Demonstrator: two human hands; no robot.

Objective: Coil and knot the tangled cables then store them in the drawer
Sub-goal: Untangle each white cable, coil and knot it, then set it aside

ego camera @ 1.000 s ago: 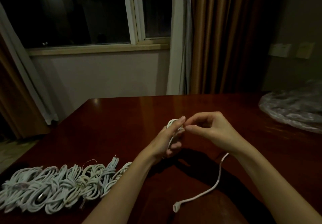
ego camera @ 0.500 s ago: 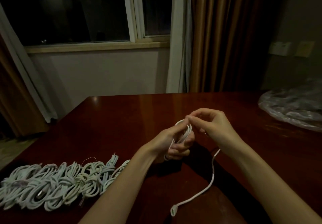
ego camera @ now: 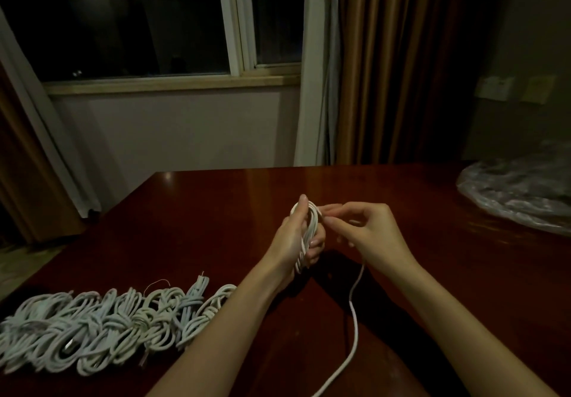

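Observation:
A white cable (ego camera: 310, 236) is wound in several loops around my left hand (ego camera: 293, 239), which grips the coil above the middle of the table. My right hand (ego camera: 367, 231) pinches the same cable just right of the coil's top. The cable's loose tail (ego camera: 355, 328) hangs from under my right hand and runs down off the frame's bottom edge; its end is out of view. A row of several coiled, knotted white cables (ego camera: 105, 325) lies on the table at the lower left. No drawer is in view.
The dark red wooden table (ego camera: 200, 211) stretches to the wall under a window (ego camera: 139, 19). A crumpled clear plastic bag (ego camera: 519, 192) lies at the table's right edge. Brown curtains (ego camera: 395, 66) hang behind.
More loops have gone onto my left hand, and the coil now stands taller. The loose tail has shortened and its plug end has left the frame. My right hand stays by the coil's top.

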